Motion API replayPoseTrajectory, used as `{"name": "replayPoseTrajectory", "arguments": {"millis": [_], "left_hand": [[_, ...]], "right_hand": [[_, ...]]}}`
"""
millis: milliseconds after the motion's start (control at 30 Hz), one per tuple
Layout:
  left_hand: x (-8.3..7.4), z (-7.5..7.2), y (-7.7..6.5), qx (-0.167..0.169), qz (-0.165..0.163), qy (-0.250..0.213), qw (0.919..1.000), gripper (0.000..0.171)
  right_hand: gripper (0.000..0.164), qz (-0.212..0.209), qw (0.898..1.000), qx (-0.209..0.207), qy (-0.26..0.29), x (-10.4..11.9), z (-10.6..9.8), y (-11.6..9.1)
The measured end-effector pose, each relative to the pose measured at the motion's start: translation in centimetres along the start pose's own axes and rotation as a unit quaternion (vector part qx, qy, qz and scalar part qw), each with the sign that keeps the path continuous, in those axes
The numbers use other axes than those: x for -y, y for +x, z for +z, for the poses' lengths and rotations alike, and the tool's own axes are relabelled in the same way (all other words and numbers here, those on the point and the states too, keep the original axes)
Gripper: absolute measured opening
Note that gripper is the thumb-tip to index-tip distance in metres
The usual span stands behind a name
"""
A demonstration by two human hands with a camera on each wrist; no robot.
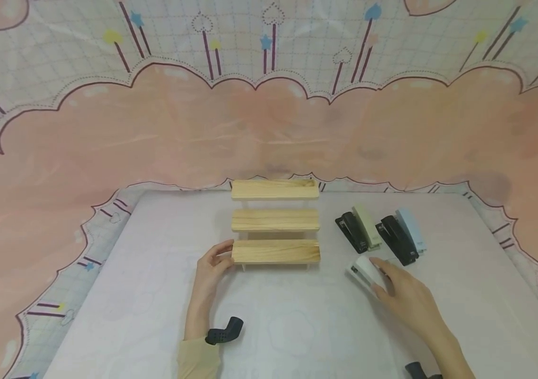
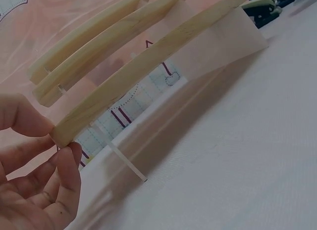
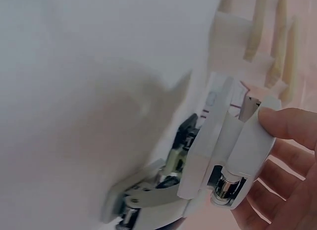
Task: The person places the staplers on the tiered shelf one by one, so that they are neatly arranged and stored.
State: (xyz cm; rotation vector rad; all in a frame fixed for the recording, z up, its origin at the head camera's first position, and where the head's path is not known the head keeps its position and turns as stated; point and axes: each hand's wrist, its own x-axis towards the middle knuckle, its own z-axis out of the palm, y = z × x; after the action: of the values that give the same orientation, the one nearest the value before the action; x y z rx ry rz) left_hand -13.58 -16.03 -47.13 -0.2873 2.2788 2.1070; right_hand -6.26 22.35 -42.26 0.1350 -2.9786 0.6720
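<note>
White stapler in your right hand, rack steadied in your left grip

Your right hand (image 1: 408, 297) holds the white stapler (image 1: 367, 271), its thumb on one side and fingers on the other. The stapler appears raised above the desk (image 1: 292, 326), right of the middle, between the other staplers and the desk's near edge.

Your left hand (image 1: 213, 267) pinches the left end of the front board (image 1: 275, 252) of the three-tier rack (image 1: 275, 220), thumb against fingertips. The rack stands near the middle of the desk's far edge, its wooden boards stepping upward toward the back on pale supports.

Toward the desk's far right corner, four more staplers lie slantwise in two pairs: a black stapler (image 1: 352, 231) beside a pale green stapler (image 1: 366, 227), then a larger black stapler (image 1: 397, 239) beside a light blue stapler (image 1: 411, 230). Behind the far edge hangs a peach backdrop (image 1: 269, 126) with scalloped outlines.
</note>
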Motion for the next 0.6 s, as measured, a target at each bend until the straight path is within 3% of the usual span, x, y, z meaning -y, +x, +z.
{"name": "replayPoseTrajectory", "arguments": {"millis": [600], "left_hand": [[-0.1, 0.0, 0.0, 0.001, 0.002, -0.011, 0.9999, 0.048]], "right_hand": [[0.053, -0.081, 0.996, -0.028, -0.014, 2.6, -2.0, 3.8]]}}
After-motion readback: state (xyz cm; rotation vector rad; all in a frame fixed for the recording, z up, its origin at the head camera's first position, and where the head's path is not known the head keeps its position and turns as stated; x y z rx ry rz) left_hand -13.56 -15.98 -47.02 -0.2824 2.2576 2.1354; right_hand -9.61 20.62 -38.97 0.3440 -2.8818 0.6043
